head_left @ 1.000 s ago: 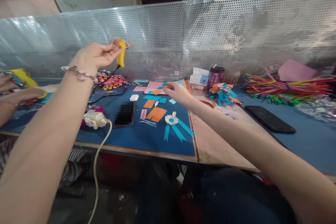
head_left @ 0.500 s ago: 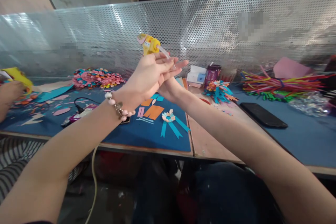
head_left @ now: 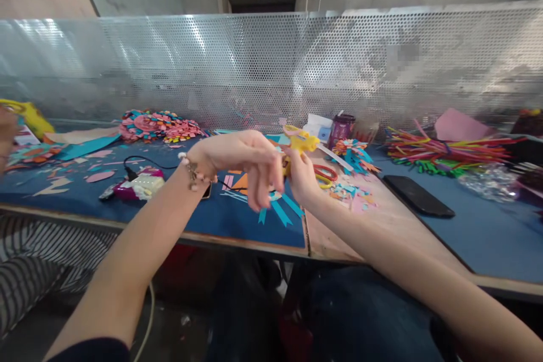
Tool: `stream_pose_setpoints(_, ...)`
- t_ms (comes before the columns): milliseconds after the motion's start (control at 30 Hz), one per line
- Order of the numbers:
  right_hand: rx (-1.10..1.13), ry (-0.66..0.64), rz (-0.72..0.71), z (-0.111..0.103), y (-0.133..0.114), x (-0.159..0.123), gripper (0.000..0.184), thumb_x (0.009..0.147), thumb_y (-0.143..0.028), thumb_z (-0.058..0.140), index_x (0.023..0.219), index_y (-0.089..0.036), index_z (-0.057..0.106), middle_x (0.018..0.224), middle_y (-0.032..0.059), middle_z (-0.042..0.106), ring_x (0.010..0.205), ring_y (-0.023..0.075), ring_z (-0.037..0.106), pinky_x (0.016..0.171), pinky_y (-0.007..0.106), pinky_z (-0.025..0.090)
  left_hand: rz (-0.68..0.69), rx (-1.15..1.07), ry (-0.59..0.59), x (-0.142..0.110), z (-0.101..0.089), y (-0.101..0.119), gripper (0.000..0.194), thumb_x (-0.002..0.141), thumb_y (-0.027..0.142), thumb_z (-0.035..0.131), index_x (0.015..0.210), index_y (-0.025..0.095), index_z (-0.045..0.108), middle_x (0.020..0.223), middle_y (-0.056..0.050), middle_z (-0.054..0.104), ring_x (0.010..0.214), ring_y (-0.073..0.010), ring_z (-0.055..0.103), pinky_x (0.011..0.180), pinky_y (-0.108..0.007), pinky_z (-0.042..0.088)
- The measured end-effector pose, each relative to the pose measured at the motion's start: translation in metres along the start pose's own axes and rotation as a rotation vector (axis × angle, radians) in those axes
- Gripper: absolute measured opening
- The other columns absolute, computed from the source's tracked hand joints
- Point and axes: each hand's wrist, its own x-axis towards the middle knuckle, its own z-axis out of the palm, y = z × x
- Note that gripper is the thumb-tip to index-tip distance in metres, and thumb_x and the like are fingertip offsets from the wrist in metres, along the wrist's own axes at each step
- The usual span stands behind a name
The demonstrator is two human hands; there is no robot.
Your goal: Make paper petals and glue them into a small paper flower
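My right hand (head_left: 302, 176) is closed round the handle of a yellow glue gun (head_left: 298, 141), held just above the blue mat (head_left: 220, 218). A clear glue stick (head_left: 335, 156) sticks out of the gun toward the right. Just left of the gun, my left hand (head_left: 244, 159), with a bead bracelet at the wrist, hangs with fingers drooping apart and nothing in them. Under both hands lies a paper flower with blue ribbon tails (head_left: 280, 208), partly hidden, beside orange paper pieces (head_left: 240, 182).
Red and yellow scissors (head_left: 324, 173), a purple jar (head_left: 343, 128) and a black phone (head_left: 418, 195) lie to the right. Coloured strips (head_left: 445, 147) are heaped at the back right, paper flowers (head_left: 159, 124) at the back left. A white plug block (head_left: 144, 186) and a person's striped sleeve (head_left: 34, 260) are to the left.
The glue gun passed from my raised left hand to my right hand. Both hands came together, then dropped toward the mat, and my left hand let go.
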Motion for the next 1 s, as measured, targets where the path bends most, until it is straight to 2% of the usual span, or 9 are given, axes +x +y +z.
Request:
stream_pose_setpoints(67,0.087,0.086,-0.002,-0.004,0.007,-0.006,0.018,0.081,-0.039,0.048,0.078,-0.021,0.049,0.056,-0.0043,0.050,0.046,0.0112,0.050,0.043,0.022,0.042,0.003,0.045,0.155,0.016,-0.027,-0.021,0.029,0.077,0.044,0.065,0.071,0.016,0.068,0.057,-0.010,0.067,0.065,-0.0250,0.069,0.056,-0.031,0.054)
stream_pose_setpoints(100,0.133,0.126,0.002,-0.005,0.011,-0.008,0.018,0.079,-0.038,0.049,0.077,-0.021,0.049,0.056,-0.0045,0.048,0.043,0.0104,0.047,0.040,0.022,0.039,-0.016,0.079,0.195,0.028,-0.036,-0.035,0.031,0.076,0.045,0.066,0.068,0.016,0.068,0.056,-0.010,0.066,0.061,-0.0238,0.068,0.054,-0.030,0.052)
stream_pose_setpoints(167,0.194,0.166,-0.007,-0.008,0.016,-0.012,0.019,0.078,-0.039,0.052,0.078,-0.020,0.051,0.059,-0.0043,0.049,0.042,0.0088,0.044,0.037,0.021,0.037,-0.114,0.203,0.196,0.053,-0.046,-0.066,0.029,0.071,0.044,0.069,0.065,0.015,0.068,0.059,-0.011,0.067,0.057,-0.0212,0.066,0.052,-0.029,0.050)
stream_pose_setpoints(267,0.210,0.148,-0.067,-0.011,0.018,-0.016,0.022,0.077,-0.041,0.054,0.082,-0.019,0.054,0.066,-0.0030,0.053,0.044,0.0078,0.044,0.037,0.020,0.036,-0.205,0.379,0.196,0.083,-0.044,-0.108,0.028,0.067,0.042,0.071,0.062,0.015,0.067,0.064,-0.011,0.069,0.055,-0.0198,0.065,0.050,-0.027,0.047)
stream_pose_setpoints(400,0.149,0.140,-0.084,-0.012,0.016,-0.019,0.022,0.078,-0.042,0.053,0.080,-0.020,0.055,0.060,-0.0044,0.050,0.042,0.0077,0.042,0.037,0.021,0.036,-0.127,0.402,0.091,0.099,-0.029,-0.140,0.028,0.069,0.044,0.069,0.071,0.016,0.067,0.074,-0.010,0.072,0.061,-0.0186,0.066,0.053,-0.025,0.046)
stream_pose_setpoints(567,0.117,0.133,-0.078,-0.013,0.017,-0.016,0.022,0.076,-0.041,0.055,0.081,-0.020,0.056,0.058,-0.0045,0.051,0.042,0.0086,0.043,0.038,0.022,0.035,-0.052,0.396,0.073,0.108,-0.016,-0.150,0.028,0.062,0.039,0.074,0.076,0.017,0.065,0.067,-0.007,0.071,0.062,-0.0183,0.065,0.055,-0.025,0.046)
stream_pose_setpoints(733,0.149,0.153,-0.058,-0.019,0.021,-0.010,0.018,0.076,-0.035,0.051,0.078,-0.019,0.058,0.060,-0.0028,0.055,0.042,0.0085,0.043,0.039,0.022,0.036,-0.064,0.300,0.090,0.104,-0.013,-0.145,0.026,0.060,0.029,0.073,0.081,0.015,0.067,0.070,-0.007,0.071,0.063,-0.0175,0.064,0.054,-0.025,0.043)
stream_pose_setpoints(900,0.147,0.079,0.015,-0.022,0.019,-0.012,0.020,0.076,-0.036,0.050,0.075,-0.017,0.058,0.059,-0.0004,0.059,0.037,0.0082,0.042,0.035,0.023,0.032,0.026,0.131,0.372,0.086,-0.035,-0.131,0.015,0.067,0.030,0.066,0.066,0.015,0.068,0.080,-0.008,0.070,0.076,-0.0154,0.063,0.059,-0.023,0.042)
stream_pose_setpoints(1000,0.128,-0.005,0.051,-0.023,0.020,-0.013,0.020,0.075,-0.036,0.054,0.076,-0.017,0.058,0.067,0.0017,0.065,0.036,0.0078,0.043,0.032,0.022,0.029,0.053,-0.029,0.559,0.080,-0.056,-0.132,0.017,0.067,0.031,0.067,0.068,0.014,0.067,0.082,-0.008,0.069,0.077,-0.0148,0.062,0.062,-0.024,0.044)
